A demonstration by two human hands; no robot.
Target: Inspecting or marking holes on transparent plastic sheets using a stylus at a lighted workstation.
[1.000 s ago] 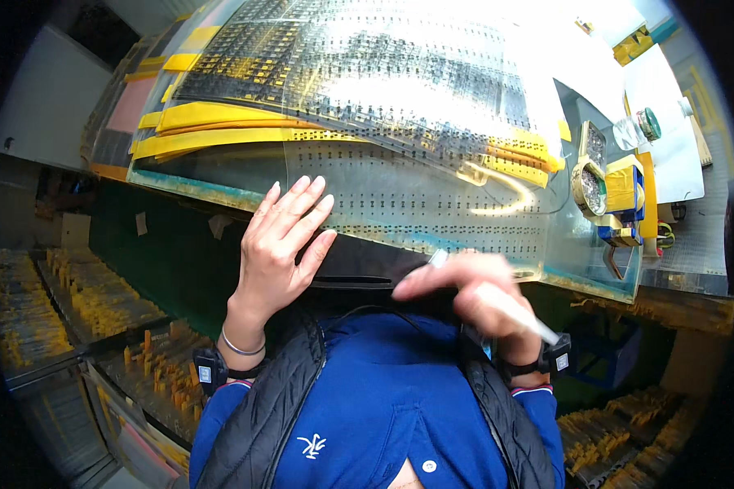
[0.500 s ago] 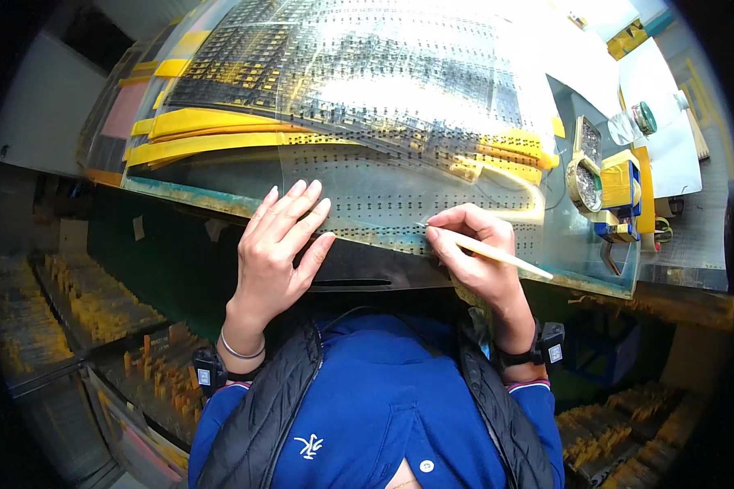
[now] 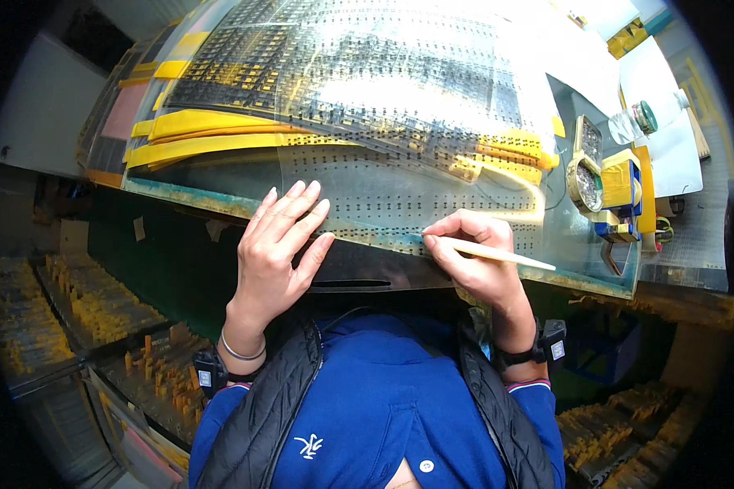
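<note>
My left hand rests palm down with fingers spread, its fingertips on a clear plastic sheet dotted with rows of small dark marks. A slim, pale, tapered stick-like tool is pinched in my right hand between thumb and forefinger. Its pointed rear end sticks out to the right, and its working end is at the dotted rows near the sheet's front edge. The fingers largely hide that end, so I cannot tell what the tip is. The sheet lies over a glass-topped table.
Behind, dark patterned sheets with yellow strips lie stacked under strong glare. On the right are a two-part dish of small bits, a yellow-and-blue holder and a clear jar with a green lid. Trays of yellow pieces stand low left.
My right hand and the tool have shifted slightly; the fingertips sit a little lower and further left, and the tool lies flatter. My left hand stays in place.
</note>
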